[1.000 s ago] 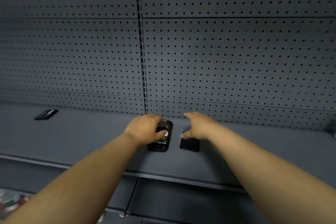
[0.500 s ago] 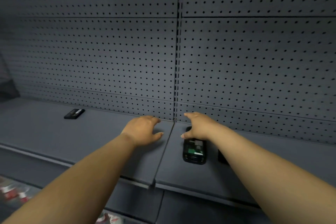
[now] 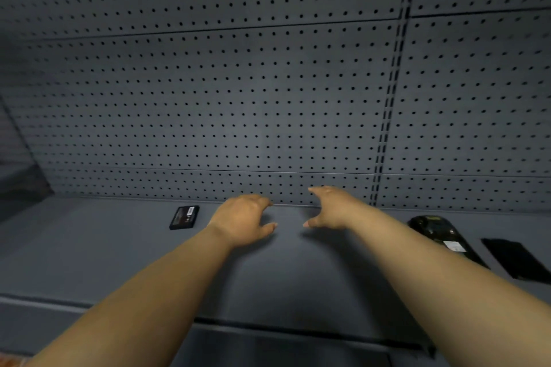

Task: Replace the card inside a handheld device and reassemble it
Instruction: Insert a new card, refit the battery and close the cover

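The black handheld device [image 3: 441, 235] lies on the grey shelf at the right, back side up with a white label showing, partly hidden by my right forearm. Its flat black back cover [image 3: 515, 259] lies just right of it. A black rectangular battery [image 3: 185, 217] with a white label rests on the shelf to the left. My left hand [image 3: 243, 222] hovers over the shelf just right of the battery, fingers apart, holding nothing. My right hand [image 3: 331, 207] hovers beside it, also spread and empty, well left of the device.
A grey pegboard wall [image 3: 238, 98] rises right behind the shelf [image 3: 283, 277]. The shelf's front edge runs below my forearms, with a lower level under it. A dark slanted panel closes the far left.
Both hands have left the device and swung left along the shelf. The device and cover now sit far right; the battery is close to my left hand.
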The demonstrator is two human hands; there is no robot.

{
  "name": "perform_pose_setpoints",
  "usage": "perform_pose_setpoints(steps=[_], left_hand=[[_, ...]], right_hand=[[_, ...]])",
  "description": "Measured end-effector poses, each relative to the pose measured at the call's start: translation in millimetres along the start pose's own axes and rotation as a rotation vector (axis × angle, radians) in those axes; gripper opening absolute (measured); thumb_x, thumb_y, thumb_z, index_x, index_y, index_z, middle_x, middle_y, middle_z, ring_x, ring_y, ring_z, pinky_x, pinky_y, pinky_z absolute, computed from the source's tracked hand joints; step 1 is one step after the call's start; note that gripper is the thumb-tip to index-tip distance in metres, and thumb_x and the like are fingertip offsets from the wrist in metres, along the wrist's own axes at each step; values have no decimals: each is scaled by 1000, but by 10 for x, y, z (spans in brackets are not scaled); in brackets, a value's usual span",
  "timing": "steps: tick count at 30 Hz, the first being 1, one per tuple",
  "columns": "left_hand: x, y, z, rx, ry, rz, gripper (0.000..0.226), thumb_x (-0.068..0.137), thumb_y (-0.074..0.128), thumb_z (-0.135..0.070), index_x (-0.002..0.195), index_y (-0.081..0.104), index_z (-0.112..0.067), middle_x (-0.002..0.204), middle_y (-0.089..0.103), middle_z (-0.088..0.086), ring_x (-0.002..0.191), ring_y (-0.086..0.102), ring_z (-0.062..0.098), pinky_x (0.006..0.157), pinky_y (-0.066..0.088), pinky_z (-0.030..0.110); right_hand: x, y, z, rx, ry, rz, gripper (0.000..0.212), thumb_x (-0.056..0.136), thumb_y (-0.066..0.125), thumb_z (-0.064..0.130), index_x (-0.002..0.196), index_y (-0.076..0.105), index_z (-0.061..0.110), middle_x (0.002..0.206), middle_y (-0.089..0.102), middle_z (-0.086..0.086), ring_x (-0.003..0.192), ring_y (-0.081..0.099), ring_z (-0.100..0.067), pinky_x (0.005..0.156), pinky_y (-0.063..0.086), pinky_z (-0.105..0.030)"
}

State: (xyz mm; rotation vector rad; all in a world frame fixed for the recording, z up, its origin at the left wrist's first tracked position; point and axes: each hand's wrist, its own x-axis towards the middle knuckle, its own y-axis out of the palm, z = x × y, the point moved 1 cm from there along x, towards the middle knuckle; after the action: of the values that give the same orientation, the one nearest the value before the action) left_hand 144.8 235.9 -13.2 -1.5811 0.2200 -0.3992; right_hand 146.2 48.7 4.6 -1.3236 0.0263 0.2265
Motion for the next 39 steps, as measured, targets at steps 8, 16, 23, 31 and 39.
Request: perform_pose_setpoints(steps=[8, 16, 23, 31, 39], left_hand=[[-241, 56, 494, -25, -19, -30, 57, 87, 51, -47, 135, 43, -18, 139, 51, 4, 128, 47, 22, 106, 37, 34], [-506, 82, 678, -63, -77, -15, 57, 86, 51, -48, 135, 43, -19, 142, 49, 3, 129, 46, 21, 108, 37, 35], [-710, 83, 1023, -67, -140, -36, 56, 87, 51, -49, 133, 43, -19, 138, 51, 5, 126, 48, 24, 104, 40, 36], [-778, 35, 1732, -68, -143, -41, 47, 86, 52, -47, 124, 50, -20, 127, 59, 5, 115, 55, 25, 94, 45, 36], [-771, -2, 2563, -77, -56, -34, 56, 87, 50, -49, 134, 44, -20, 139, 51, 2, 126, 48, 22, 105, 39, 35]], right_hand=[[29, 216, 457, 14, 20, -13, 93, 78, 70, 43, 150, 17, 19, 160, 18, -5, 146, 20, -24, 119, 20, -34], [-44, 296, 689, -6, -20, -18, 93, 77, 71, 44, 150, 19, 19, 159, 21, -5, 146, 22, -23, 119, 21, -32], [-8, 405, 1011, 14, -40, -52, 88, 78, 69, 43, 149, 22, 20, 158, 24, -5, 144, 25, -23, 119, 24, -34], [249, 561, 1680, 65, -14, -66, 83, 81, 67, 40, 149, 24, 19, 156, 28, -6, 143, 29, -24, 117, 26, -33], [570, 852, 2396, 236, 161, -123, 74, 81, 69, 36, 143, 35, 15, 149, 41, -9, 136, 41, -27, 110, 34, -35]])
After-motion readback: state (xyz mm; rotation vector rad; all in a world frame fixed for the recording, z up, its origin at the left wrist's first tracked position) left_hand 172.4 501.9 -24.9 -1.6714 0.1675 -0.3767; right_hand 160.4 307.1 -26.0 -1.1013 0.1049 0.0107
